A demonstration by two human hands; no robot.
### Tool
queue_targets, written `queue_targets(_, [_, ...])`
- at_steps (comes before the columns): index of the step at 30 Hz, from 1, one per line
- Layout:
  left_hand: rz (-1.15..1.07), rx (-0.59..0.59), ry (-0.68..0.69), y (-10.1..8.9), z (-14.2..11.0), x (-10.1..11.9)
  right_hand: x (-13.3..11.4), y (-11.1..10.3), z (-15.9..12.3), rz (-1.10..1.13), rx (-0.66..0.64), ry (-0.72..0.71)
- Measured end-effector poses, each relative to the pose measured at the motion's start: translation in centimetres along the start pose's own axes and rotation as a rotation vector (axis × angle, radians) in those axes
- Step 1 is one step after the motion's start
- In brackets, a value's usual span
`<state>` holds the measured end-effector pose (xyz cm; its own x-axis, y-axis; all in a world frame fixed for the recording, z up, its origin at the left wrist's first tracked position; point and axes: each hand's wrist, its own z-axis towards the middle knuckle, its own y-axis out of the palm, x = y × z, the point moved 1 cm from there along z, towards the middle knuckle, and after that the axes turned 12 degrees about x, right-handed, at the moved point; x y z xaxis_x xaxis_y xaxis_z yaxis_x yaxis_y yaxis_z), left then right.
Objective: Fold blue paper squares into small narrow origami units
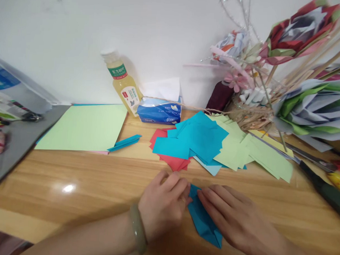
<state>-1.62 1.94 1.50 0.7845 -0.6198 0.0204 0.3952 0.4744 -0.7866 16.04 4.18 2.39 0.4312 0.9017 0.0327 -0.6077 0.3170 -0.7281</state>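
Note:
A folded blue paper piece (pixel 204 220) lies on the wooden table (pixel 81 180) near the front edge. My left hand (pixel 163 205), with a pale green bangle on its wrist, has its fingers curled and pinches the upper corner of the blue piece. My right hand (pixel 234 215) lies flat on the piece's right side, fingers stretched out and pressing it down. Behind the hands sits a loose pile of small paper squares: blue ones (pixel 197 137), red ones (pixel 171 159) and light green ones (pixel 249 152).
A large light green sheet (pixel 85 126) and a folded blue strip (pixel 125 142) lie at the left. A drink bottle (pixel 123 83) and a blue tissue pack (pixel 159 112) stand by the wall. Paper flowers on sticks (pixel 301 54) fill the right, with scissors (pixel 316 162) below.

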Motion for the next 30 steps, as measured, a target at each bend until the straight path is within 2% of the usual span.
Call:
queue_targets(8, [-0.027,0.071,0.035,0.3,-0.3,0.6,0.0,0.1,-0.1,-0.003,-0.02,-0.021])
queue_targets(19, [-0.082,0.036,0.09,0.1,-0.3,0.7,-0.1,0.2,-0.1,-0.047,-0.046,-0.049])
queue_targets(25, [-0.061,-0.026,0.08,0.3,-0.4,0.8,0.1,0.2,-0.3,0.028,-0.078,-0.006])
queue_targets(30, [0.014,-0.124,0.07,-0.4,-0.2,1.2,0.8,0.6,-1.0,0.208,-0.141,0.148])
